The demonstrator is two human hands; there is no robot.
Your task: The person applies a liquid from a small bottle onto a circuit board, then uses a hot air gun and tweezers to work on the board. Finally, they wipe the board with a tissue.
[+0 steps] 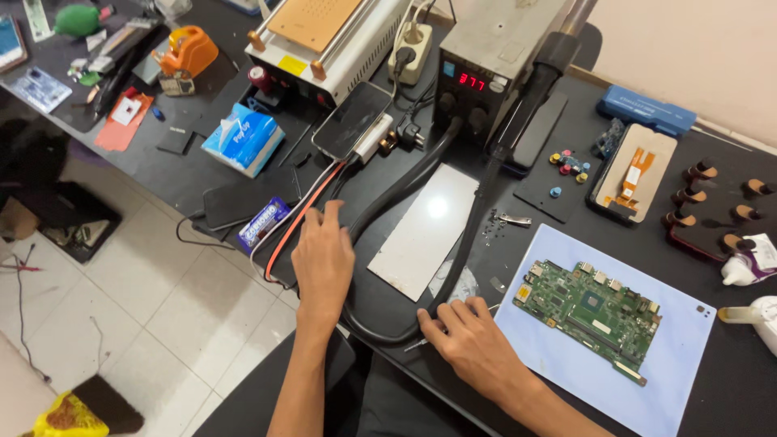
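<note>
**Two hands rest beside a looping hose on a crowded repair tabletop**

A person's left hand (322,260) lies flat and open, fingers stretched toward a bundle of red, white and black wires (301,212) at the near-left edge of the black tabletop (732,380). The right hand (472,344) sits loosely curled, not gripping, fingertips touching the tabletop beside the thick black hose (388,202). A small thin metal tool (414,344) lies just by its thumb; whether the hand touches it cannot be told.

The hose loops between the two hands, its bend closest to the right hand, then runs up and away toward the grey station with a red display (484,61). A shiny metal plate (425,231) lies inside the loop, long axis running away from the person, nearer the right hand.

To the right, well apart from the hose, a green circuit board (591,311) rests on a pale blue sheet (607,368), long axis slanting down to the right. Open tabletop shows between plate and sheet, dotted with small screws (490,231). The near edge runs just under both wrists.
</note>
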